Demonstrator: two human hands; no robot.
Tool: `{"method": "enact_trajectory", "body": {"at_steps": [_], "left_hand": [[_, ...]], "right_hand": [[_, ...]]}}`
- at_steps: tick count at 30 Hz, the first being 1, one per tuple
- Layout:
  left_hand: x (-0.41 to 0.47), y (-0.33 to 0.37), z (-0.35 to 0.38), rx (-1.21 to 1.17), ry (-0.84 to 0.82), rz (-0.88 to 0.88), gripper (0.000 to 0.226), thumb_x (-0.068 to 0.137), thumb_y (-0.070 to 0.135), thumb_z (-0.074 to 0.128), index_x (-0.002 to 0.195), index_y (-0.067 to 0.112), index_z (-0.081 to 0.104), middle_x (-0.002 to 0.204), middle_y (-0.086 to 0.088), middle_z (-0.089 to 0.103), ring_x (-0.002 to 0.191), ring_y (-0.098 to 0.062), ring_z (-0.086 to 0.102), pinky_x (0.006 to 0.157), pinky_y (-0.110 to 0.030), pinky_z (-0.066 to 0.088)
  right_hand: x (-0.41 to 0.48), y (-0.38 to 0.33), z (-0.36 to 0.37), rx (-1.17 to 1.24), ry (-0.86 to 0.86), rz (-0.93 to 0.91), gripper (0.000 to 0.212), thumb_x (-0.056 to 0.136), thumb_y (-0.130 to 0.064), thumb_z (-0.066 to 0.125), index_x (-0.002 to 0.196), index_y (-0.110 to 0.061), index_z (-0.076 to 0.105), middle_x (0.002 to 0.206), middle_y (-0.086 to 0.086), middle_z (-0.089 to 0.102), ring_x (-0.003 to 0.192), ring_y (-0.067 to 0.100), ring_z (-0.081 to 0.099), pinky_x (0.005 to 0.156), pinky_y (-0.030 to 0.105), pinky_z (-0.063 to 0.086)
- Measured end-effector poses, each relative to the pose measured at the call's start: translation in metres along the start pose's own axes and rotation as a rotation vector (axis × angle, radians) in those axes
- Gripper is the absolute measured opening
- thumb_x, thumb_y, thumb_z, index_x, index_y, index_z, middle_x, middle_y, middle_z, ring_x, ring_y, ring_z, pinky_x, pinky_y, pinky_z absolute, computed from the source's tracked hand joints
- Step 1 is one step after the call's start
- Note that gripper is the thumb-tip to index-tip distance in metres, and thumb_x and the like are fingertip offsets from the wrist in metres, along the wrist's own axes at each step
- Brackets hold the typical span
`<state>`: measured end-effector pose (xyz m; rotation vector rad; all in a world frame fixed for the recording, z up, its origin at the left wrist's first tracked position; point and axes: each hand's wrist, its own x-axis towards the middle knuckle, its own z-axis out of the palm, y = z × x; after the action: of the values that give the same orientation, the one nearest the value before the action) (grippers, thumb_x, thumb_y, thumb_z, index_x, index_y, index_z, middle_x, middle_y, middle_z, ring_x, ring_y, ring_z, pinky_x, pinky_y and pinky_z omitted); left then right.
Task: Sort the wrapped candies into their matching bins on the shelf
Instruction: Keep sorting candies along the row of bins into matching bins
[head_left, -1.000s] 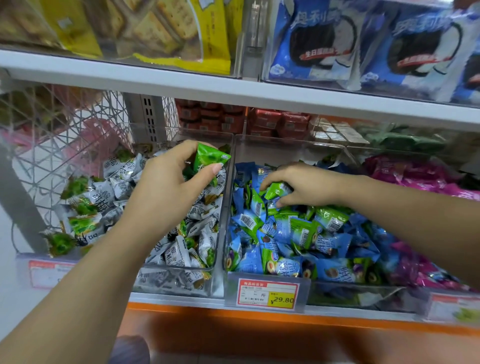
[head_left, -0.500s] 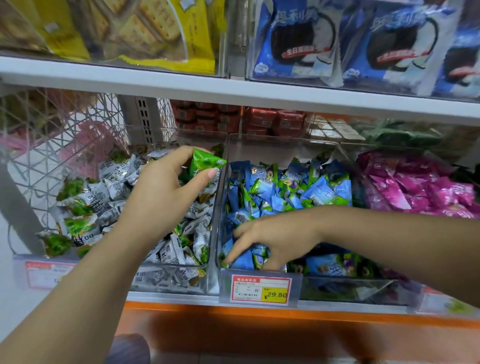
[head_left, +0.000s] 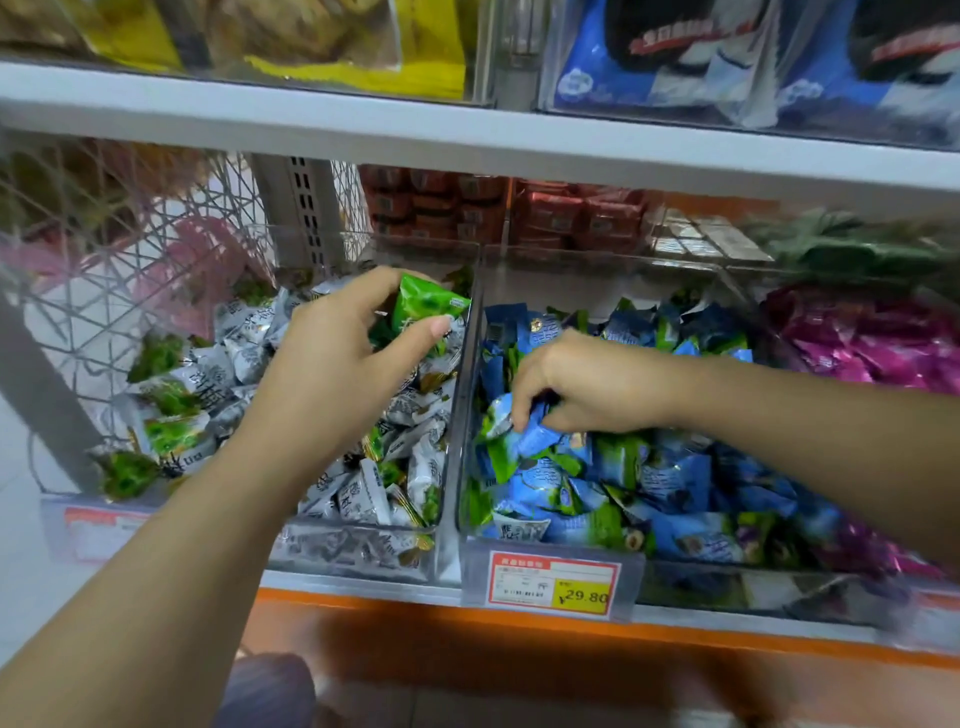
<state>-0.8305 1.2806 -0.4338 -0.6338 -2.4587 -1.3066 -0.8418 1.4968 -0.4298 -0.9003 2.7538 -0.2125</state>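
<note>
My left hand (head_left: 343, 353) hovers over the left clear bin (head_left: 363, 558) of white-and-green wrapped candies and pinches a bright green candy (head_left: 423, 306) between thumb and fingers. My right hand (head_left: 576, 384) reaches into the middle clear bin (head_left: 467, 415), which holds blue candies mixed with green ones. Its curled fingertips pinch a blue-wrapped candy (head_left: 535, 436) near the bin's left wall. A third bin at the right holds magenta candies (head_left: 878, 348).
A yellow-and-red price tag (head_left: 553, 584) hangs on the middle bin's front. A wire mesh panel (head_left: 119, 234) closes the left side. Red packs (head_left: 498, 213) sit behind the bins. The upper shelf (head_left: 467, 135) carries yellow and blue biscuit packs.
My right hand moved up from the front of the middle bin to its left side and closed on a blue candy. The left hand kept holding the green candy.
</note>
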Motion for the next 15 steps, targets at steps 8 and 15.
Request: {"method": "enact_trajectory", "body": {"at_steps": [8, 15], "left_hand": [[0.003, 0.002, 0.005, -0.007, -0.012, -0.026, 0.01, 0.089, 0.037, 0.06, 0.095, 0.029, 0.061, 0.094, 0.002, 0.069, 0.095, -0.033, 0.063, 0.087, -0.045, 0.049], [0.003, 0.003, 0.006, -0.012, -0.007, -0.011, 0.009, 0.09, 0.035, 0.06, 0.097, 0.03, 0.062, 0.093, 0.003, 0.068, 0.091, -0.035, 0.064, 0.088, -0.048, 0.049]], "right_hand": [[-0.004, 0.018, -0.012, -0.02, 0.087, 0.102, 0.028, 0.082, -0.002, 0.061, 0.098, -0.022, 0.072, 0.106, -0.004, 0.065, 0.093, 0.016, 0.062, 0.086, 0.036, 0.048], [-0.023, -0.001, -0.018, -0.16, -0.038, 0.026, 0.032, 0.089, -0.022, 0.062, 0.12, -0.031, 0.063, 0.122, -0.013, 0.054, 0.113, 0.001, 0.045, 0.091, 0.011, 0.027]]}}
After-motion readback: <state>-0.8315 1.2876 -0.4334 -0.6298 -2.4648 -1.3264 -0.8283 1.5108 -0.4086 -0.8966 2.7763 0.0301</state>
